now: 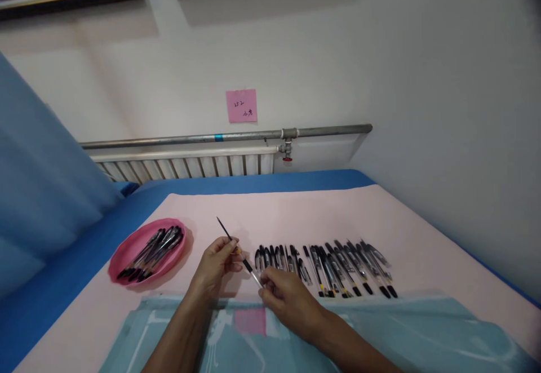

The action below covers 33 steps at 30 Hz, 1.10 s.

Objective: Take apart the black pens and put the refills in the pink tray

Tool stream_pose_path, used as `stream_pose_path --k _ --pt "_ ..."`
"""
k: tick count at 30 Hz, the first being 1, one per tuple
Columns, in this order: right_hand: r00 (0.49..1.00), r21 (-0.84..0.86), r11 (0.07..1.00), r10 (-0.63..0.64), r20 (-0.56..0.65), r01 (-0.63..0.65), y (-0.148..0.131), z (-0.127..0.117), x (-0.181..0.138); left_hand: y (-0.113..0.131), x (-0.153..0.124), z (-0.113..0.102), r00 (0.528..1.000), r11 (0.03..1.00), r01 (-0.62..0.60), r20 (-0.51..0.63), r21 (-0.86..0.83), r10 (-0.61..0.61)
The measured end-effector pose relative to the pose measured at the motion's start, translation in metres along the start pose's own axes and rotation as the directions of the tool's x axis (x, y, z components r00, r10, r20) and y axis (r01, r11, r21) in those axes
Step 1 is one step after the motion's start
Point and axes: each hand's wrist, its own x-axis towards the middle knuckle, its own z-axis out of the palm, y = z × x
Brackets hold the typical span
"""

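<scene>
Between my hands is a slanting gel pen: a thin dark refill (pixel 224 227) points up to the left, in line with a clear pen barrel (pixel 256 278) that has a black grip. The thumb and fingers of my left hand (pixel 217 262) close round the refill near a small yellow part. My right hand (pixel 291 300) pinches the lower end of the barrel; its fingertips are partly hidden. Just right of them lies a row of black-and-clear pen caps (pixel 276 257). Beyond the caps are several loose pen barrels (pixel 338 271) with black ends, some with yellow bits.
A pink oval dish (pixel 120 252) at the left holds a pile of pens (pixel 154 252). Pale pink cloth (pixel 270 209) covers the blue table (pixel 253 183). Teal fabric (pixel 380 333) lies along the near edge. A radiator (pixel 190 165) and pipe (pixel 169 140) run along the wall behind.
</scene>
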Motion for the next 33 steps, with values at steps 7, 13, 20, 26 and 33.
stream_pose_path --k 7,13,20,26,33 --pt "1.000 0.019 1.000 0.011 0.014 -0.012 -0.001 -0.001 0.001 0.000 -0.002 0.003 1.000 1.000 -0.013 0.007 -0.001 0.013" --pt "1.000 -0.004 1.000 0.006 -0.014 -0.006 0.001 0.000 0.002 -0.003 -0.005 0.006 0.998 0.999 -0.010 0.064 0.045 0.007" --pt "0.999 -0.019 1.000 0.004 -0.037 -0.004 0.001 -0.001 0.002 0.002 -0.007 0.006 0.987 0.997 -0.035 0.161 0.066 0.024" --pt "1.000 0.003 1.000 -0.023 -0.014 0.024 0.003 0.001 0.000 0.002 -0.002 0.002 0.989 0.989 -0.145 0.011 0.038 0.144" --pt "0.999 0.153 0.988 0.033 -0.022 -0.030 0.000 -0.001 0.002 0.000 -0.013 0.010 0.954 0.940 -0.185 0.281 0.285 0.103"
